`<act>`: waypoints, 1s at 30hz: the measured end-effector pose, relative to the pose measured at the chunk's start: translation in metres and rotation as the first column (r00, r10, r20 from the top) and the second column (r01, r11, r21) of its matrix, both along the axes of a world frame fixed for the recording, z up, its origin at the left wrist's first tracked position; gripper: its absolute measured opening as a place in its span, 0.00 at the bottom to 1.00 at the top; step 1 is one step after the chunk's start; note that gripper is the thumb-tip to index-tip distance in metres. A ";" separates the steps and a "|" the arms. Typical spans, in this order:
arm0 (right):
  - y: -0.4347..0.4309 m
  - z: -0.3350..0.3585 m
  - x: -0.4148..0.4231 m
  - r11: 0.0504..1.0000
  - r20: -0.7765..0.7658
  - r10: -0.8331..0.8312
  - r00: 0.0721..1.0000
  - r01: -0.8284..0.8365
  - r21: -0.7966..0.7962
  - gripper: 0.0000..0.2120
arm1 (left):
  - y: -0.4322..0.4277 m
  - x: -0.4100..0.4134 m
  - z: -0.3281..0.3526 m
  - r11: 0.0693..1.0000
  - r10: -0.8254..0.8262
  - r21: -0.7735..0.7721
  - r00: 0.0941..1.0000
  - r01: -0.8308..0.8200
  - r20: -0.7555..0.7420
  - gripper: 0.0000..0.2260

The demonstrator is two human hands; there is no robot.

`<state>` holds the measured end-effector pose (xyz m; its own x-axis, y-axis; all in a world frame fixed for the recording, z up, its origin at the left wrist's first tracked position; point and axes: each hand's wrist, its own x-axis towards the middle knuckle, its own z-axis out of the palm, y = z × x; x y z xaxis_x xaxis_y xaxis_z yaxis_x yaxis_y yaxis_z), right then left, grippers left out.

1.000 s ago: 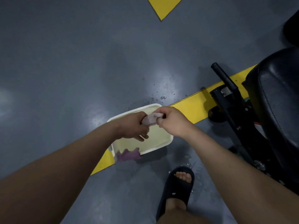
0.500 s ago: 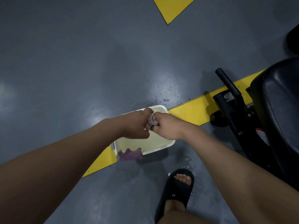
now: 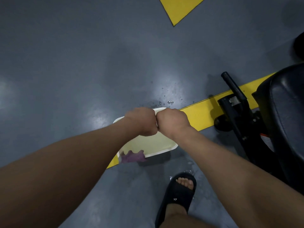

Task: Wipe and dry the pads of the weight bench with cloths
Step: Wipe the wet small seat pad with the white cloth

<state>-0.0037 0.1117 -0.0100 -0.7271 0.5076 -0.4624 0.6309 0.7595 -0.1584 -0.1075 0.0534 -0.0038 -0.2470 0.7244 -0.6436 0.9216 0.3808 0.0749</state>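
Head view: left hand and right hand are tight fists, knuckles touching, above the tub at frame centre, with a sliver of pale cloth pinched between them. The bench pad sits at the right edge.

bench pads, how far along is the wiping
Done: little visibly; splashes dot the floor. In hand: left hand and right hand clench over the tub, apparently wringing a pale cloth. Left: wiping and drying the bench pad, untouched now; purple cloth waits on the tub rim.
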 end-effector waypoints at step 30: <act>-0.006 0.057 0.024 0.908 -0.317 -0.257 0.913 0.116 -0.402 0.16 | -0.047 -0.017 0.055 0.929 0.247 0.202 0.925 -0.311 0.290 0.06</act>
<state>0.0201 0.1061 0.0473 -0.7855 0.4953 -0.3711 0.6026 0.4754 -0.6410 -0.1250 0.0061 0.0513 -0.3128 0.7900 -0.5273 0.7173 0.5603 0.4141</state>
